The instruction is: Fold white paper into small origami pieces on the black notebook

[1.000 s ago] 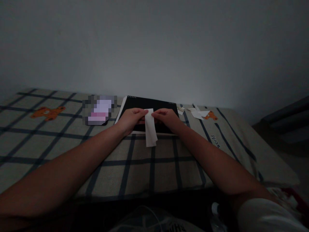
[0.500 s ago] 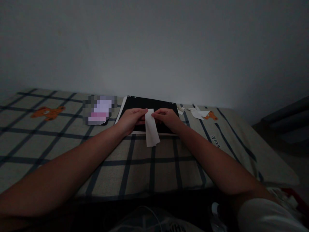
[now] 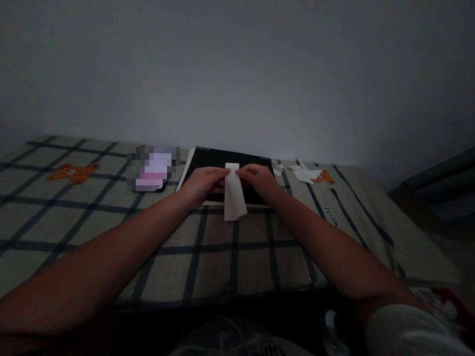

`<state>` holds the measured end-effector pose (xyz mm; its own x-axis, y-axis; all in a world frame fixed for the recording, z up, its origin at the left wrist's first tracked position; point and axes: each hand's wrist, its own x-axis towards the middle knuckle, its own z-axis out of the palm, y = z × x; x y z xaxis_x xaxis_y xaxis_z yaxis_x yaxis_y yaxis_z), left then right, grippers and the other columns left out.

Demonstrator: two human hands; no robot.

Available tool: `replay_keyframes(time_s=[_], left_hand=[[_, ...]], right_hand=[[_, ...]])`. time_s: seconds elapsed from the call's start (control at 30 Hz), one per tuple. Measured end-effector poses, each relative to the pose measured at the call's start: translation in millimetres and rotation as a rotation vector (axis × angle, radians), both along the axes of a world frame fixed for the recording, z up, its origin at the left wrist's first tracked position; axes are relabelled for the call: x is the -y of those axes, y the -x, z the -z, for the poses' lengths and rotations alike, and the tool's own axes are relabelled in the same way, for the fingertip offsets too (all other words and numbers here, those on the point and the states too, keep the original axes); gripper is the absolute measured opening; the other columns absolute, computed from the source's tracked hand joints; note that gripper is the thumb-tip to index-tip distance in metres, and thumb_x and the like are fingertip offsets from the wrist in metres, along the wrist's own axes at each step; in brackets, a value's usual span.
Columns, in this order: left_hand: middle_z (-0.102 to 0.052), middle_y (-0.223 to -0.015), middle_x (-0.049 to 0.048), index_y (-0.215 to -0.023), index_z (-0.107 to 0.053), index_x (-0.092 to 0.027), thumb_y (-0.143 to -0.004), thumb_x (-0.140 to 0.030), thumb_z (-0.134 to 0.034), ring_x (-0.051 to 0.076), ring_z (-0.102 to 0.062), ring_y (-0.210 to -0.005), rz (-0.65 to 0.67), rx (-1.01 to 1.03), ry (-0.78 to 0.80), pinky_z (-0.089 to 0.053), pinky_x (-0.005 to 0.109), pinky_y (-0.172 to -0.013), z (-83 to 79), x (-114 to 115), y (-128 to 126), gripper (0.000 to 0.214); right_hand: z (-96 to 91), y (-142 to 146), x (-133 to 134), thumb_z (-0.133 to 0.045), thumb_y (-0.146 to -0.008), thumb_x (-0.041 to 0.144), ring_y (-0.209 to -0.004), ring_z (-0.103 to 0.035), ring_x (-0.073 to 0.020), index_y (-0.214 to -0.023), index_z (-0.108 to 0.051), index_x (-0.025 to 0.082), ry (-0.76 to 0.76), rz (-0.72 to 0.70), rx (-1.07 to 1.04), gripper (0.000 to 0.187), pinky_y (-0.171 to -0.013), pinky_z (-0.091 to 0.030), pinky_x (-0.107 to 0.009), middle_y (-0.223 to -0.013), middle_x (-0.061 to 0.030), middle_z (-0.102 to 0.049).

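Note:
A narrow white strip of paper (image 3: 233, 195) is held upright-lengthwise between both hands, above a black board (image 3: 211, 158) lying on the checked cloth. My left hand (image 3: 202, 183) pinches the strip's left edge near its top, fingers closed. On the right edge, my right hand (image 3: 258, 180) pinches it the same way. The strip's lower end hangs toward me over the board's near edge.
The surface is a beige cloth with dark grid lines (image 3: 208, 247) and orange bear prints (image 3: 74, 173). A blurred-out object (image 3: 153, 168) lies left of the board. Several white paper scraps (image 3: 306, 173) lie at the right. A plain wall stands behind.
The strip has slid away from me between my fingers, so its top end now shows above my hands. Both hands stay in place.

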<state>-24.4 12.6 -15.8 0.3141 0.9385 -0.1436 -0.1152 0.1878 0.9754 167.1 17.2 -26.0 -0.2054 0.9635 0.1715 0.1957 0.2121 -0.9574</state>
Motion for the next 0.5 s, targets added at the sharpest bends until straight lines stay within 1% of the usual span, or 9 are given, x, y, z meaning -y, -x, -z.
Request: replay_keyframes(time_s=[0.07,0.17,0.4,0.5], left_hand=[[-0.073,-0.084,0.0079,-0.083,-0.072,-0.013,-0.073,-0.036,-0.078,0.015,-0.067,-0.073,0.030,-0.040,-0.007,-0.056,0.026,-0.067,1.6,-0.2,0.9,0.025],[-0.073,-0.082,0.0072,-0.078,-0.073,-0.014,-0.073,-0.035,-0.078,0.014,-0.066,-0.069,0.039,-0.059,-0.013,-0.056,0.027,-0.067,5.0,-1.5,1.5,0.022],[-0.074,-0.080,0.0071,-0.074,-0.073,-0.015,-0.072,-0.029,-0.079,0.014,-0.066,-0.069,-0.040,-0.066,-0.040,-0.057,0.028,-0.068,5.4,-1.9,0.0,0.016],[-0.073,-0.078,0.0062,-0.071,-0.071,-0.015,-0.070,-0.030,-0.079,0.014,-0.065,-0.069,-0.113,-0.077,-0.090,-0.057,0.027,-0.068,3.4,-2.1,0.5,0.017]], right_hand=[[2.1,-1.5,-2.1,-0.068,-0.077,0.047,-0.061,-0.055,-0.0116,-0.076,-0.067,0.018,-0.012,0.035,-0.008,0.029,-0.060,-0.042,-0.027,-0.067,0.0007,-0.064],[3.4,-1.9,-3.2,-0.069,-0.077,0.047,-0.062,-0.056,-0.0120,-0.077,-0.068,0.018,-0.018,0.052,-0.018,0.029,-0.061,-0.043,-0.027,-0.068,0.0001,-0.065],[1.4,0.0,-1.2,-0.069,-0.077,0.048,-0.063,-0.058,-0.0117,-0.080,-0.070,0.018,0.031,0.013,-0.077,0.031,-0.060,-0.043,-0.026,-0.070,-0.0007,-0.067],[-0.2,0.0,0.4,-0.067,-0.079,0.048,-0.065,-0.060,-0.0119,-0.081,-0.070,0.017,0.075,-0.039,-0.057,0.031,-0.060,-0.043,-0.026,-0.073,-0.0019,-0.069]])
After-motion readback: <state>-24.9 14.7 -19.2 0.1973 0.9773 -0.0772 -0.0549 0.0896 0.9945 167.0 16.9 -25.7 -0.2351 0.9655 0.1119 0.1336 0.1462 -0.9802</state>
